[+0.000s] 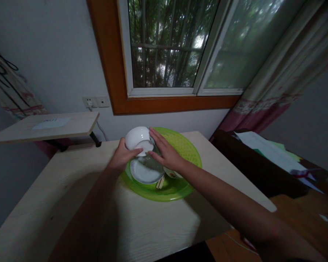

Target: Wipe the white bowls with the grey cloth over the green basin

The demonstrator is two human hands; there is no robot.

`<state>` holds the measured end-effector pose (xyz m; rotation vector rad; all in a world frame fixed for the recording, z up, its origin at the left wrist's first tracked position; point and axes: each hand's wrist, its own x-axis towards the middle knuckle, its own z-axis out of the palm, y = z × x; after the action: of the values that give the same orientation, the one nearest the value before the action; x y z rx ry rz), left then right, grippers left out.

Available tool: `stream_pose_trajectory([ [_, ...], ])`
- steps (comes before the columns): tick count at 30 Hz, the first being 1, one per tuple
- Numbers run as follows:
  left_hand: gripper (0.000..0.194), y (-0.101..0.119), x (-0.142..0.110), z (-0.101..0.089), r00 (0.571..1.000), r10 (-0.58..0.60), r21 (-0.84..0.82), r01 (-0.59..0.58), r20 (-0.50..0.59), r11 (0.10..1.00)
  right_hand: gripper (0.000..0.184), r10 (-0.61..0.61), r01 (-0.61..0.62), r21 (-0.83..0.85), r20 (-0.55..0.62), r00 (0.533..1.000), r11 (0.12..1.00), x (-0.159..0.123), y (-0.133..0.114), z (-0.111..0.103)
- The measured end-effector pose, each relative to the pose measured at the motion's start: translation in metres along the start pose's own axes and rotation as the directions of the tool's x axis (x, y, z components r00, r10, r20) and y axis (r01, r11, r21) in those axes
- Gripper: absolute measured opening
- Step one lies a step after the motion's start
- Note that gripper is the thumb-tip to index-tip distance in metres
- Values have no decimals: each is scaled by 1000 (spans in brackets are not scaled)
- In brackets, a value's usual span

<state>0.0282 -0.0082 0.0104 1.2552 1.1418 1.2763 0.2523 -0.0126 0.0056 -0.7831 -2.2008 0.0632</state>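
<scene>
A white bowl (137, 137) is tipped over a green basin (164, 196), its foot ring turned towards me. My left hand (123, 156) grips the bowl from the left, thumb near the foot. On the bowl's right side rests my right hand (165, 151), its thumb by the foot and its fingers along the wall. Below lies a white dish (146, 171) in the basin. Chopsticks (160, 182) stick out beside that dish. Another patterned bowl (171, 173) is partly hidden under my right wrist.
The basin stands on a light wooden table (142, 222). At the left is a raised shelf (79, 123) with a paper on it. A wall with sockets (95, 102) and a window lie behind. Right of the table, papers (270, 149) lie on a dark piece of furniture.
</scene>
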Motion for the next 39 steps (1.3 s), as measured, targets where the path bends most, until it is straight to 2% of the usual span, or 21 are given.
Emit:
stream_pose_trajectory([
  [4, 74, 3, -1, 2, 998, -43, -231, 54, 51, 971, 81, 2, -2, 21, 5, 1000, 1000, -1, -1, 1],
  [9, 78, 4, -1, 2, 996, -54, -268, 70, 67, 961, 83, 27, -26, 62, -22, 999, 998, -1, 1, 4],
  [16, 73, -2, 0, -2, 995, -25, -172, 43, 101, 984, 77, 113, -105, 118, -65, 991, 987, -2, 3, 6],
  [19, 73, -5, 0, -4, 989, -17, -138, 37, 145, 990, 74, 110, -100, 115, -79, 991, 988, -3, 2, 5],
  [24, 77, -12, 4, -5, 991, 18, -37, -13, 130, 999, 71, 98, -87, 118, -84, 992, 989, -4, -2, 0],
  [28, 78, -14, 5, -7, 986, 67, 89, -82, 156, 993, 69, 50, -44, 88, -74, 996, 995, -3, -4, -3],
  [34, 77, 0, -1, -5, 982, 103, 356, -154, 158, 922, 69, -52, 52, -2, -39, 998, 999, -3, -4, -5],
  [39, 75, 2, -3, -3, 984, 125, 374, -164, 126, 913, 71, -101, 101, -55, -5, 995, 993, -2, -7, -8],
])
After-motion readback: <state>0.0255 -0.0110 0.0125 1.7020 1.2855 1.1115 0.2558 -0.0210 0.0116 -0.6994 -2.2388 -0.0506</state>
